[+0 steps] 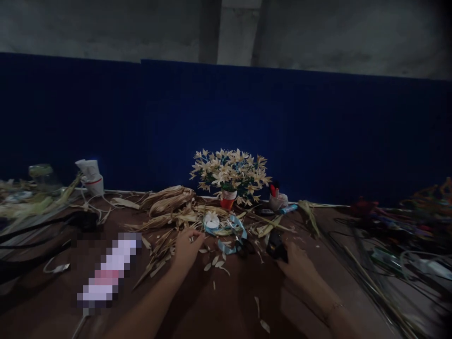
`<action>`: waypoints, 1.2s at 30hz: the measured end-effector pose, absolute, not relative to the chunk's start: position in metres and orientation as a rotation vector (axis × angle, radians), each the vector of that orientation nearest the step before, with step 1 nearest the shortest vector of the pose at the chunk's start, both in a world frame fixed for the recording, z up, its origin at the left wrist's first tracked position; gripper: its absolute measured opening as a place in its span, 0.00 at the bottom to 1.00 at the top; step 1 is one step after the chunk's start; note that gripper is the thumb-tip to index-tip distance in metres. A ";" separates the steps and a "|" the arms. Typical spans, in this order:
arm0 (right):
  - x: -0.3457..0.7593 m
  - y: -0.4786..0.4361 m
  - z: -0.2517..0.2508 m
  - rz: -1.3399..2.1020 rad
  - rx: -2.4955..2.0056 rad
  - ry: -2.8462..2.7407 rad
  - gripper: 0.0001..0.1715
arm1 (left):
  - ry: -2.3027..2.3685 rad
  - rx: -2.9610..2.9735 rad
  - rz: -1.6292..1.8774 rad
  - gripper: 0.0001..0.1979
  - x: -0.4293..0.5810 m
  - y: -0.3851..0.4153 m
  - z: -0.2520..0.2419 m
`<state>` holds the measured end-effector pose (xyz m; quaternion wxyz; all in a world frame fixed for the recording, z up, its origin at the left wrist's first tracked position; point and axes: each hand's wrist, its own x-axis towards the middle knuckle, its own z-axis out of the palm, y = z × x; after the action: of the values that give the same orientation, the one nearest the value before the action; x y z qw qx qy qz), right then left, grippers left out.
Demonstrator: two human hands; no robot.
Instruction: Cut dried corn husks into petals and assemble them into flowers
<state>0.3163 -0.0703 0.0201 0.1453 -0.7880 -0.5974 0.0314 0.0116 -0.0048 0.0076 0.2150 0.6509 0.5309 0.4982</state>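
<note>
My left hand [187, 247] is just above the table beside a heap of dry husk strips [164, 247]. Its thumb and fingers are drawn together in a pinch; whatever they hold, if anything, is too small to make out. On the right, my right hand [298, 261] is closed around a black object [277, 245] whose kind is unclear in the dim light. Between the hands lie a white roll [212, 221], a light-blue ribbon [228, 247] and a dark-handled tool [243, 246], perhaps scissors. Pale petal-shaped pieces [216, 260] are scattered closer to me.
A red-and-white pot [228, 199] of pale star-shaped flowers [229, 169] stands at the back. Beside it is a cup [278, 201] with red-handled things. A blurred-out phone-like slab [109, 273] and cables [33, 235] lie left. Tangled colourful material [406, 226] fills the right.
</note>
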 end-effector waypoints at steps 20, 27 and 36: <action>0.173 -0.049 -0.002 -0.026 -1.671 -2.071 0.06 | 1.437 1.714 1.392 0.07 0.015 -0.007 0.006; 0.177 -0.047 0.015 0.097 -1.523 -1.880 0.04 | 1.371 1.631 1.304 0.07 0.018 -0.012 0.008; 0.182 -0.049 0.027 0.034 -1.311 -1.773 0.06 | 1.361 1.600 1.141 0.05 0.028 -0.018 0.001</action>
<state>0.1818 -0.0487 0.0270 0.4514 -0.5305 -0.7174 0.0136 0.0284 -0.0181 0.0010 0.3668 0.6226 0.5298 0.4439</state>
